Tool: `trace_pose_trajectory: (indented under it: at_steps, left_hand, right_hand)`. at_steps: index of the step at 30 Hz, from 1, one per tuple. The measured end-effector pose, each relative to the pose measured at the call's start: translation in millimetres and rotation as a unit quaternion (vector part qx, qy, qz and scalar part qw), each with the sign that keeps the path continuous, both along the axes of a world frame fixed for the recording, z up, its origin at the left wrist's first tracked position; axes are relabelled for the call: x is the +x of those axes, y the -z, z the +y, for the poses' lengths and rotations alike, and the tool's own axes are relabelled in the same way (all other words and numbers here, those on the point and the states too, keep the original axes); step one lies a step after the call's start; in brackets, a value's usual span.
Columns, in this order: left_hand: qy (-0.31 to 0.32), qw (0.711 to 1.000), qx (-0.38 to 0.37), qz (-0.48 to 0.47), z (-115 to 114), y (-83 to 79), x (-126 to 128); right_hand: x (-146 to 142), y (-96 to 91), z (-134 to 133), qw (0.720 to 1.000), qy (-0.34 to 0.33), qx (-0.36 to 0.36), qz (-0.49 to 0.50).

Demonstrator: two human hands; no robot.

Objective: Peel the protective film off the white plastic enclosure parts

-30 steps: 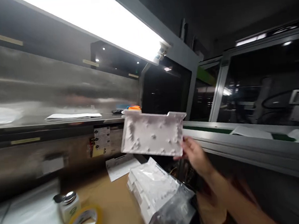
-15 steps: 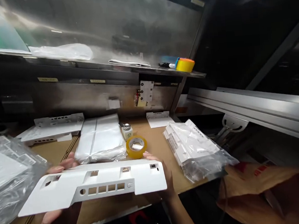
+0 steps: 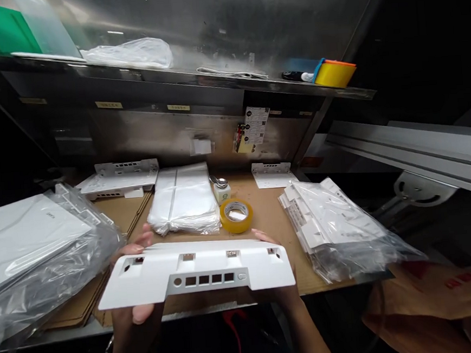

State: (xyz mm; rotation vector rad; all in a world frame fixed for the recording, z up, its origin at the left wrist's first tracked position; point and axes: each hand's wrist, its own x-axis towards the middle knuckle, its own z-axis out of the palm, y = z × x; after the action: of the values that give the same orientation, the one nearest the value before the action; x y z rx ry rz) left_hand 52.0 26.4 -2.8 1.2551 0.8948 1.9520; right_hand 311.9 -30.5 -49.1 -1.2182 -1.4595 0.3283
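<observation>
A white plastic router housing (image 3: 209, 257) is held up in front of me, its row of square port cut-outs facing me. My left hand (image 3: 138, 314) grips its left end, thumb below and fingers showing over the top edge. At the other end, my right hand (image 3: 286, 297) is closed around the housing, mostly hidden behind it, with fingertips above the top edge. Just beyond lie a roll of yellowish packing tape (image 3: 247, 224), a small bottle with a metal cap (image 3: 222, 191) and a stack of clear plastic bags (image 3: 188, 199).
Bagged white housings (image 3: 332, 218) lie at the right of the cardboard-covered bench (image 3: 269, 212); more bagged white panels (image 3: 31, 230) are at left. Unbagged housings (image 3: 123, 177) stand at the back. A metal shelf (image 3: 220, 82) crosses above, and an aluminium rail (image 3: 421, 151) runs along the right.
The view has swung left and downward, so the bench has shifted right and up in the picture. Both hands still hold the housing, which now sits more level.
</observation>
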Motion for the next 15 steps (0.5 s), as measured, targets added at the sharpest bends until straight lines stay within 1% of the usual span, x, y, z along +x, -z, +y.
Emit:
trace_pose_trajectory:
  at_steps: [3,5,8,11,15]
  left_hand:
    - [0.021,0.999,0.046,0.009,2,5.0,-3]
    - [0.025,0.997,0.068,0.026,3,9.2,-6]
    - [0.029,0.995,0.079,0.061,2,14.7,-12]
    - [0.031,0.993,0.083,0.076,0,18.9,-16]
    - [0.03,0.994,0.08,0.069,-2,24.2,-23]
  right_hand:
    - [-2,-7.5,-5,1.0,0.019,-0.016,0.012]
    - [-4,-13.7,-7,0.999,0.016,-0.015,0.039]
    - [-9,-18.9,-7,0.998,0.014,-0.013,0.064]
    - [-17,-18.1,-4,0.997,0.015,0.003,0.082]
    - [-28,-13.0,1,0.995,0.017,0.024,0.096]
